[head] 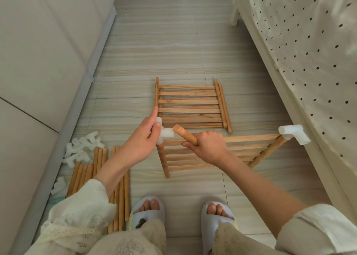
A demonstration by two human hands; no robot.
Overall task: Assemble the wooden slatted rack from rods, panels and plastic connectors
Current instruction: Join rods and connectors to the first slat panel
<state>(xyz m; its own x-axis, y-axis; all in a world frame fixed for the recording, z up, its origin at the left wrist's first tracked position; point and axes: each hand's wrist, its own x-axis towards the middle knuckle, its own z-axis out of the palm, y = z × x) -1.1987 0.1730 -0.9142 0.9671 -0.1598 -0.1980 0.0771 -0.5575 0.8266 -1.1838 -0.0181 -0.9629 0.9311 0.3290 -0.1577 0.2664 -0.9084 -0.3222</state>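
Person's feet in pale slippers (146,210) on the tiled floor (173,42), both forearms reaching forward over a slatted panel (222,154) held up off the floor. The right hand (207,145) is clamped around a loose wooden rod (184,135), fingers curled under it and the free round end pointing away and to its left. That end lies just beside the open side socket of a white plastic connector (164,134), which caps the panel's left corner post. The left hand (144,137) grips this connector, thumb on its near face and forefinger stretched up along the post behind it. Step in hand, as judged: joining a cross rod to the corner fitting; the rod is not yet seated. The next move calls for lining the rod's axis with the socket mouth and pushing straight in while the left hand braces the connector against the thrust. A second connector (293,134) already sits on the panel's far right corner, well to the right of the right hand. To the left of the left hand lie spare rods (119,187) and a heap of spare connectors (83,148). Beyond both hands a second slatted panel (191,106) lies flat, with a bed (309,42) at the right.
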